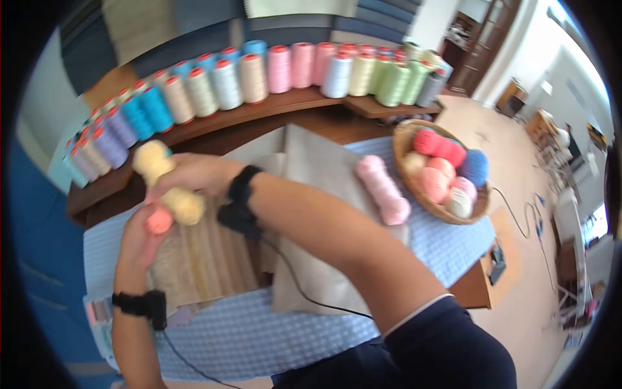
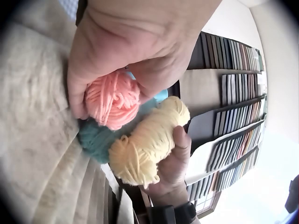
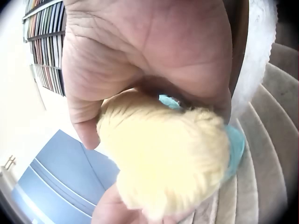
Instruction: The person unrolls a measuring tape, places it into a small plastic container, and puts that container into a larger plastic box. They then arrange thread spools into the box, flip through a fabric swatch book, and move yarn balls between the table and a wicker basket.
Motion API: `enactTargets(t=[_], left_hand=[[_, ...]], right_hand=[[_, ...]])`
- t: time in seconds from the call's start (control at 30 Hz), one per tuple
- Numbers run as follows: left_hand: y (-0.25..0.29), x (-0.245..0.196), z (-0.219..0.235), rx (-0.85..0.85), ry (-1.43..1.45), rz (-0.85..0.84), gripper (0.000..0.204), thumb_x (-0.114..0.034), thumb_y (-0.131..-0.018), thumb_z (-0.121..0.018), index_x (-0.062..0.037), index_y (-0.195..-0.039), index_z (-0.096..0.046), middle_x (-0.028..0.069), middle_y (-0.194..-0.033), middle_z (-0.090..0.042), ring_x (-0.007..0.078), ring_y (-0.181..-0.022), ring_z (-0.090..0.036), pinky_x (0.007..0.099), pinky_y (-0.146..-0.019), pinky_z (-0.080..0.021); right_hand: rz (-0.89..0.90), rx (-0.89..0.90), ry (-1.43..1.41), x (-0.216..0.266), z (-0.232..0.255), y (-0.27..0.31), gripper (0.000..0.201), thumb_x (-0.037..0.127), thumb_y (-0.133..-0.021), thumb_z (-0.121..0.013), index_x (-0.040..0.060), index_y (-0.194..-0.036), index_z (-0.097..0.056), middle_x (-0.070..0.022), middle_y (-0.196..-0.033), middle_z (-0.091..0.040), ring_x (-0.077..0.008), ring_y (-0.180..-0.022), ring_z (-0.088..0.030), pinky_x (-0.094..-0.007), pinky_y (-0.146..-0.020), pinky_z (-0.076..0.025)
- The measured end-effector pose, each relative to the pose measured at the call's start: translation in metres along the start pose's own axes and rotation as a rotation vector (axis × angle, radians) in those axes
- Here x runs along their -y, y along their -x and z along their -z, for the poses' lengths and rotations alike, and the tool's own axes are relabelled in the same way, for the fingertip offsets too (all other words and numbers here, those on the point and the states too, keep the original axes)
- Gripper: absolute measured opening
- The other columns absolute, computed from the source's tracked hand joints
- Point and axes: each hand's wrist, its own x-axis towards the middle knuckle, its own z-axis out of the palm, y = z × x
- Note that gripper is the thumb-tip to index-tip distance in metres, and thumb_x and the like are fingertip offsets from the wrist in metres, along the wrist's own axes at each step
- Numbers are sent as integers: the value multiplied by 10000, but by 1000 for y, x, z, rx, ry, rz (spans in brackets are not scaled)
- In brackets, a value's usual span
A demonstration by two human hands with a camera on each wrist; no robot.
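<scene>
Nearest: left hand (image 1: 137, 241) curls its fingers round a coral yarn ball (image 2: 112, 99), pinching it against the palm just above the folded beige fabric (image 1: 207, 259). A teal skein (image 2: 96, 138) sits under and touching the coral one, wedged betw. both hands (who carries its weight, can't tell). Right hand (image 1: 197, 174) wraps a pale yellow skein (image 1: 167, 183) round its middle, thumb on one side, fingers on the other, skein tilted w/ one end up toward the shelf; a strip of teal shows behind it in the right wrist view.

To do this well, I'd judge: keep the three skeins apart enough that loose strands don't snag, grip at the waist not the ends so wraps don't slide off, and support the teal one from below before either hand lets go.

Further out: pink skein (image 1: 382, 189) lies on the grey cloth, beside a wicker basket (image 1: 403, 139) of yarn balls on the blue checked table cover (image 1: 259, 337). Beyond, a row of thread cones (image 1: 278, 68) on a wooden shelf.
</scene>
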Motion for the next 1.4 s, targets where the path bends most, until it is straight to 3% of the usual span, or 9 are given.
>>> enactTargets(t=[0.13, 0.27, 0.33, 0.53, 0.63, 0.77, 0.87, 1.03, 1.4], left_hand=[[32, -5, -38, -52, 8, -20, 456, -253, -986, -542, -58, -1391, -467, 104, -1372, -571, 250, -1259, -575, 439, -999, -526], [57, -14, -127, 92, -56, -139, 454, -227, -952, -557, -12, -1347, -493, 106, -1293, -602, 219, -1202, -592, 393, -978, -506], [58, -15, -171, 323, -142, -187, 519, -202, -945, -561, 6, -1406, -443, 114, -1322, -574, 216, -1225, -568, 389, -996, -485], [42, 7, -321, 489, -191, -239, 630, -166, -970, -554, -29, -1535, -312, 116, -1394, -500, 187, -1262, -521, 352, -1052, -432], [21, 28, -380, 635, -231, -293, 614, -151, -990, -524, -35, -1551, -302, 107, -1436, -479, 176, -1299, -493, 345, -1088, -404], [-20, 79, -442, 704, -369, -479, 650, -184, -988, -541, -28, -1562, -279, 169, -1412, -511, 159, -1199, -547, 298, -974, -471], [-46, 123, -465, 554, -1095, -719, 582, -273, -948, -590, -66, -1475, -455, 253, -1241, -551, 334, -1149, -572, 385, -993, -461], [-66, 134, -466, 574, -1095, -783, 447, -331, -944, -599, -52, -1293, -625, 268, -1197, -549, 420, -1123, -556, 452, -996, -459], [-83, 157, -465, 528, -1244, -731, 472, -450, -990, -516, -88, -1268, -641, 272, -1278, -507, 474, -1158, -505, 528, -1005, -434]], right_hand=[[-27, -115, 272, 64, -35, 59, 484, 262, -811, -789, -7, -1182, -634, -80, -1088, -702, -180, -970, -679, -302, -851, -537], [42, -101, 448, 109, -35, 138, 599, 366, -771, -828, 2, -1210, -642, -79, -1094, -695, -171, -1000, -659, -301, -879, -517], [79, -136, 552, 139, -26, 198, 591, 325, -841, -789, -21, -1273, -581, -91, -1152, -677, -184, -997, -673, -310, -893, -540], [-241, -637, 972, 220, -17, 389, 681, 390, -785, -829, -29, -1263, -585, -106, -1110, -655, -204, -1036, -639, -322, -877, -531], [-451, -723, 1501, 220, 10, 451, 703, 453, -703, -845, 40, -1240, -658, -182, -1213, -591, -312, -1120, -600, -379, -1014, -457], [-662, -863, 1607, 194, 37, 488, 739, 493, -629, -859, 77, -1217, -696, -229, -1256, -555, -360, -1134, -587, -391, -1004, -471], [-873, -772, 1590, 169, 51, 477, 709, 489, -633, -844, 92, -1204, -708, -264, -1333, -522, -416, -1188, -562, -416, -1022, -468], [-415, -783, 1645, 150, 62, 495, 727, 469, -677, -851, 96, -1268, -651, -268, -1435, -465, -447, -1246, -539, -442, -1068, -446], [-541, -780, 1658, 120, 71, 498, 825, 494, -771, -789, 77, -1409, -475, -220, -1488, -419, -440, -1394, -391, -518, -1152, -322]])
